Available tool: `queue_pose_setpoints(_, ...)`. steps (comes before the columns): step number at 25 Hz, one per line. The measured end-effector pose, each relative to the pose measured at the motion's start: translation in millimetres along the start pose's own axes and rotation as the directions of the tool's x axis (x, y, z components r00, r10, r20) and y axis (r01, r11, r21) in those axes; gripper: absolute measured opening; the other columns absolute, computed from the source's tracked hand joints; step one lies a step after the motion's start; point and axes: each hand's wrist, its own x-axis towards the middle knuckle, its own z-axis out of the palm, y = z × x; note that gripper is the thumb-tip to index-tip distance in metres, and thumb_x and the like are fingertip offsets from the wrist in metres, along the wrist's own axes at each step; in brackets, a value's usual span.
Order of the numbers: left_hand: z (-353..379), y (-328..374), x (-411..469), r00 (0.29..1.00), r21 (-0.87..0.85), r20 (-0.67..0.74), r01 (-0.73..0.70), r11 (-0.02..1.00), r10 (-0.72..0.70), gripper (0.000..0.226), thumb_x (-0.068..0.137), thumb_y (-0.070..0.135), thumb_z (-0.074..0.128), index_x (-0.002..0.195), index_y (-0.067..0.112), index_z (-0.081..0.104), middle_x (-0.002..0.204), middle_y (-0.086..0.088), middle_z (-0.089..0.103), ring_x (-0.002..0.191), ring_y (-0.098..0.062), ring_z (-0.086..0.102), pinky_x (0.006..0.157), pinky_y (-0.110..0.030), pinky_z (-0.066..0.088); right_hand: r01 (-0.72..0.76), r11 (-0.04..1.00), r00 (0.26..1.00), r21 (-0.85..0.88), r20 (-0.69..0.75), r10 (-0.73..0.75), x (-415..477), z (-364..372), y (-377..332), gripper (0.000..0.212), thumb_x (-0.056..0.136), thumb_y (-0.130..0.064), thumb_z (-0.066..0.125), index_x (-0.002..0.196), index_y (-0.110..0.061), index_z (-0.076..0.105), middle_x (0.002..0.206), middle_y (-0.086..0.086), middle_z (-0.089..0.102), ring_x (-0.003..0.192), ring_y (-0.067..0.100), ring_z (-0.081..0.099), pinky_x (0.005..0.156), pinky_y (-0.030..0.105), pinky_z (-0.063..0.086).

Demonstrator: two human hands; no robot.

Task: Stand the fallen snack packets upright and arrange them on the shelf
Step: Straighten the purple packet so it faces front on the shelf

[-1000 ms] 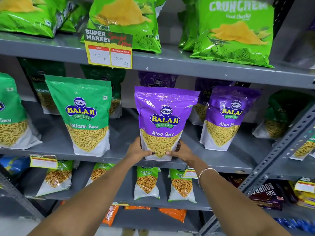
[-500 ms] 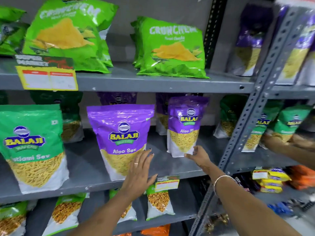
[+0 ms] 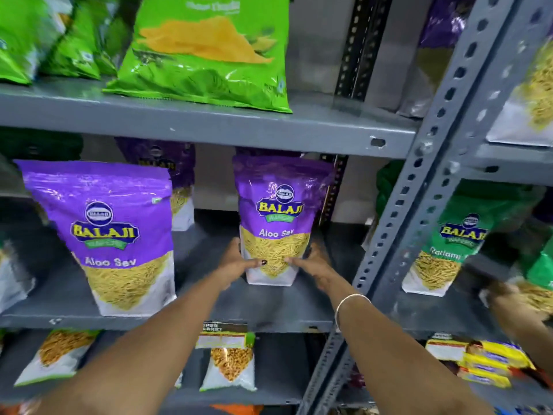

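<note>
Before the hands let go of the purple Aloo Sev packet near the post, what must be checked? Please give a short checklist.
1. Aloo Sev packet upright: ok.
2. Label faces front: ok.
3. Left hand and right hand grip its lower corners: ok.
4. Base flat on the middle shelf: cannot tell, the fingers cover it.
5. Apart from the slotted post: ok.
6. In line with the nearer Aloo Sev packet: not ok, it stands further back.

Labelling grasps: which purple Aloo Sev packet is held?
The right front packet, by the upright post: left hand and right hand grip its base. The bigger-looking left one stands untouched.
</note>
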Motion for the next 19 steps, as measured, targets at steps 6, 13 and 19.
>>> queue_pose_setpoints(6,5,-5,-25,0.997,0.007,-0.076,0.012,1.0,-0.011,0.043,0.067,-0.007,0.074,0.076,0.023,0.043,0.097,-0.009,0.059,0.089,-0.019,0.057,0.063,-0.019,0.051,0.007,0.999,0.997,0.05,0.074,-0.011,-20,0,9,0.07,0.06,-0.009,0.084,0.121,-0.003,0.052,0.125,0.018,0.063,0.114,0.031,0.062,0.101,0.05,0.048)
queue_pose_setpoints(13,5,-12,-63,0.997,0.101,-0.068,0.046,0.994,-0.039,0.043,0.065,0.006,0.08,0.075,0.026,0.043,0.101,-0.009,0.061,0.1,-0.028,0.061,0.092,-0.046,0.051,0.055,0.998,0.991,0.015,0.118,-0.057,-77,-8,5,0.036,0.075,0.003,0.072,0.101,-0.013,0.052,0.104,0.009,0.065,0.084,0.014,0.062,0.053,0.007,0.052)
queue_pose_setpoints(19,7,-9,-81,0.994,0.142,-0.1,0.054,0.988,-0.04,0.045,0.064,0.013,0.081,0.094,0.01,0.048,0.114,-0.016,0.064,0.105,-0.031,0.062,0.093,-0.048,0.051,0.053,0.998,0.993,-0.025,0.111,-0.05,-100,-12,-1,0.039,0.077,-0.003,0.072,0.11,-0.01,0.053,0.103,0.003,0.057,0.089,0.012,0.057,0.061,0.013,0.046)
